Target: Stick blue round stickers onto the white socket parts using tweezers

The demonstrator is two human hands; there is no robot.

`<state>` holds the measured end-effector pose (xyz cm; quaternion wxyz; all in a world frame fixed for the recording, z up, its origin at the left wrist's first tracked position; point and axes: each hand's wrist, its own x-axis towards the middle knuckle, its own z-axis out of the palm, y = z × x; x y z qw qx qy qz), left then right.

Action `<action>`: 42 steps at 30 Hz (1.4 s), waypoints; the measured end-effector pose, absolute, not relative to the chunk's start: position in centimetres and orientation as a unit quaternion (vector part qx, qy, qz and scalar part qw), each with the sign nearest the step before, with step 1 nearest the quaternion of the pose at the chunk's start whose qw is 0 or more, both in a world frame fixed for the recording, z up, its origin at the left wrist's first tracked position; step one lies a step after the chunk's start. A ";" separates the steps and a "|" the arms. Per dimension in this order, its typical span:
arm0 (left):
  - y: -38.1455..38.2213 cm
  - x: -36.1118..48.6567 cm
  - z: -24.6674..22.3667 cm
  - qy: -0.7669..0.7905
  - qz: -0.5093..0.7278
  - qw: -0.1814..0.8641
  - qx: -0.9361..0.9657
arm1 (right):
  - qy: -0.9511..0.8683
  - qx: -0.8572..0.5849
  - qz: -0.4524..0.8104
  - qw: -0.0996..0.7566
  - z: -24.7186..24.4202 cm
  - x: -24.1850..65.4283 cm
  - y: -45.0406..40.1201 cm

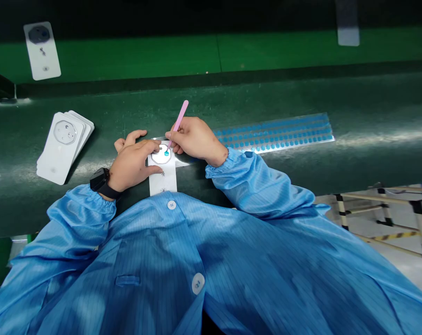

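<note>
My right hand pinches pink tweezers, whose tip meets a small blue disc on a white plate. The plate lies near my body and has an outlined octagonal area at its far end. My left hand rests over the plate's left edge, thumb and fingers spread apart around the octagonal area. Under my right hand and stretching to the right is a clear strip with rows of blue dots.
A fanned stack of white plates lies at the left of the dark green work surface. Beyond it, on the bright green band, are another plate and a pale plate. A tubular frame stands lower right.
</note>
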<state>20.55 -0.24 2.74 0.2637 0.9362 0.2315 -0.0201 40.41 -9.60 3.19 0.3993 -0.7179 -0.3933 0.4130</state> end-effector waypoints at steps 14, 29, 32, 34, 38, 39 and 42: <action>0.0 20.2 2.4 0.202 -0.009 0.247 0.948 | -0.406 -0.716 0.402 0.402 2.5 40.5 -9.6; -1.2 20.4 2.9 0.198 -0.004 0.195 0.961 | -0.420 -0.709 0.383 0.416 2.4 40.4 -9.6; -1.2 20.3 2.9 0.204 -0.005 0.193 0.960 | -0.408 -0.706 0.388 0.429 2.5 40.4 -9.5; -1.2 20.3 2.8 0.207 -0.007 0.191 0.959 | -0.393 -0.699 0.406 0.438 2.7 40.4 -9.4; -1.2 20.3 2.9 0.212 -0.011 0.178 0.961 | -0.345 -0.687 0.447 0.457 3.0 40.6 -9.1; -1.2 20.4 2.9 0.213 -0.011 0.173 0.962 | -0.337 -0.683 0.452 0.463 3.1 40.6 -9.1; -1.1 20.5 3.1 0.210 -0.014 0.164 0.964 | -0.330 -0.676 0.459 0.474 3.2 40.6 -9.0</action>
